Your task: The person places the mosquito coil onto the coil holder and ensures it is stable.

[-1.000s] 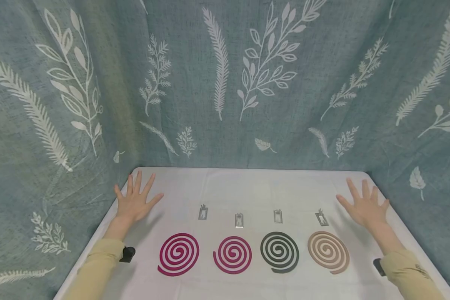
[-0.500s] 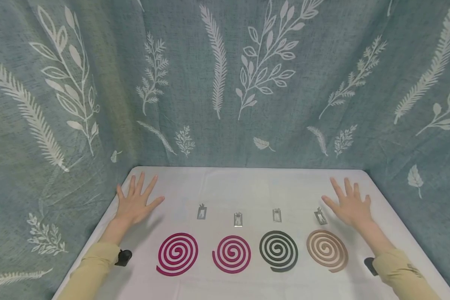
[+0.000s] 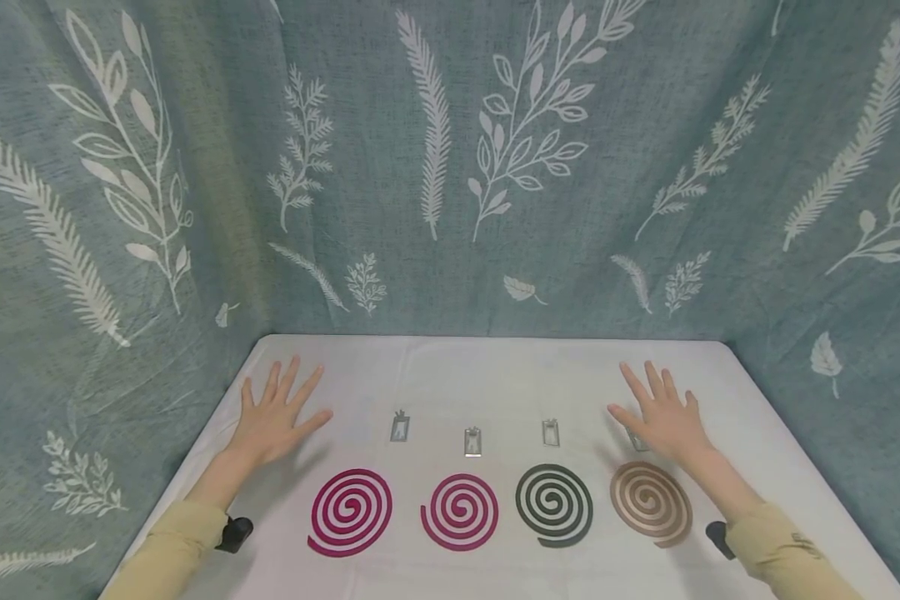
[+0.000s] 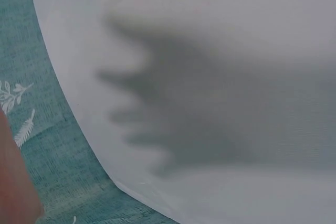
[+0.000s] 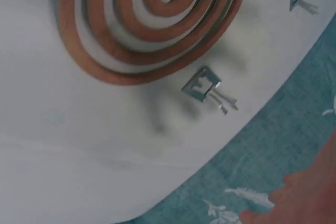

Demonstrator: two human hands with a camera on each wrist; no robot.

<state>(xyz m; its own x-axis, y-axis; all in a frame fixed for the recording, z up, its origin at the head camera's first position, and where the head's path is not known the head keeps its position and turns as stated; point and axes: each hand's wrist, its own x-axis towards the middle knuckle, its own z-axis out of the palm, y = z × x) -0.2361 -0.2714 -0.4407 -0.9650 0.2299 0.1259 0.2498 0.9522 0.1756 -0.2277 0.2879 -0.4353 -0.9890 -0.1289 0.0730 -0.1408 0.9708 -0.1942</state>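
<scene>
My left hand [image 3: 273, 421] hovers with fingers spread over the left part of the white table; its shadow falls on the cloth in the left wrist view, where a blurred bit of the hand [image 4: 16, 182] shows. Fingers apart, my right hand [image 3: 667, 423] is above the rightmost metal coil stand [image 5: 197, 94], hiding most of it in the head view. Close by lies a brown mosquito coil [image 3: 648, 500]. To its left are a dark green coil [image 3: 552, 502] and two magenta coils, one middle [image 3: 460, 507] and one left [image 3: 352, 507]. Neither hand holds anything.
Three more small metal stands lie behind the coils: a left one [image 3: 400, 427], a middle one [image 3: 472, 442] and another [image 3: 551, 432]. A blue-green curtain [image 3: 390, 167] with white leaf prints encloses the table [image 3: 435, 375] at the back and sides.
My right hand has moved left and inward, from the table's right edge to over the rightmost stand. The left hand has come slightly nearer, its fingers still spread. Coils and stands stay put.
</scene>
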